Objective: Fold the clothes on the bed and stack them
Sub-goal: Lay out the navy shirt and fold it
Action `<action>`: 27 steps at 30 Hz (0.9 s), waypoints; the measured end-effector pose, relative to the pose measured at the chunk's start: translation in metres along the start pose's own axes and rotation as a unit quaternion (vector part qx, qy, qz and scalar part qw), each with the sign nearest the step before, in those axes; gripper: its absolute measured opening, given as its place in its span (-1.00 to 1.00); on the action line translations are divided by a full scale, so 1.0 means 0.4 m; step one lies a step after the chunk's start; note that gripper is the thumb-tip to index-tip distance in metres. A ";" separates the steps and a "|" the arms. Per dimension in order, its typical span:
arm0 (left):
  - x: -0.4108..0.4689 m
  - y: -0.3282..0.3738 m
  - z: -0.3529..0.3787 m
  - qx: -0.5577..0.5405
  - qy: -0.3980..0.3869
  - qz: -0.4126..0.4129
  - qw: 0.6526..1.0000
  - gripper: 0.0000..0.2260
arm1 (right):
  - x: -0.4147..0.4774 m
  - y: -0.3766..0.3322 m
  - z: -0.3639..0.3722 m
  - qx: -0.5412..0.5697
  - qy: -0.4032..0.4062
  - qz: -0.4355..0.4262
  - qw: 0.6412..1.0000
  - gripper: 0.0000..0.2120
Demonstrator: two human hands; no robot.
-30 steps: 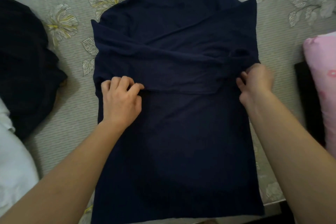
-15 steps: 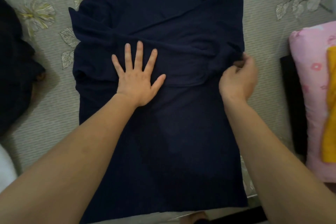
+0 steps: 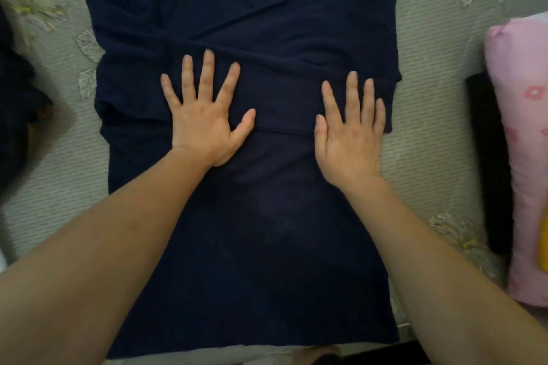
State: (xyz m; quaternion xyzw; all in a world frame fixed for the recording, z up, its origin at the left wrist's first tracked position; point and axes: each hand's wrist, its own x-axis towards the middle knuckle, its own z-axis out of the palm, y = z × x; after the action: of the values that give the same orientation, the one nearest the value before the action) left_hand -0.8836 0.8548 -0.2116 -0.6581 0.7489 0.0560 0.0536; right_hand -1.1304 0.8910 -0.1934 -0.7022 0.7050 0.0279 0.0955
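Both hands, the left hand (image 3: 204,124) and right hand (image 3: 350,139), lie flat and wide open, holding nothing, pressing the navy top (image 3: 252,246) so its folded sleeves stay smooth on the bed (image 3: 430,98).

navy knit top (image 3: 252,246) flat at bed (image 3: 430,98) centre, sleeves crossed over it. left hand (image 3: 204,121) and right hand (image 3: 350,139) flat on sleeves. dark clothes pile (image 3: 14,115) at 9 o'clock, pink floral pillow (image 3: 525,157) at 3 o'clock.

The top of your dark navy knit top (image 3: 252,231) is cut off; the black heap (image 3: 14,115) left may be clothes.
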 end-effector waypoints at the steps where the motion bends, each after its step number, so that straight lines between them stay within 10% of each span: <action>1: 0.002 0.000 0.003 0.004 0.004 0.000 1.000 -0.30 | 0.000 0.006 0.015 -0.005 0.009 -0.003 1.000 -0.46; 11: -0.032 0.044 -0.052 0.020 -0.049 -0.056 0.997 -0.36 | -0.043 0.015 -0.020 -0.003 -0.032 0.039 0.999 -0.28; 21: -0.725 -0.010 0.026 -0.049 -0.150 -0.056 0.986 -0.38 | -0.629 0.037 0.044 0.051 -0.089 0.183 0.978 -0.28; 27: -0.887 -0.097 -0.026 -0.165 -0.089 -0.363 0.913 -0.36 | -0.756 0.030 0.012 0.120 -0.032 0.353 0.927 -0.28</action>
State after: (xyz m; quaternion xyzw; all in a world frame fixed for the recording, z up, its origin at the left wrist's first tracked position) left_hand -0.8000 1.1961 -0.1473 -0.8764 0.4305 0.2142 0.0274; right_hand -1.1434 1.1897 -0.1467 -0.3903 0.9018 -0.0030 0.1857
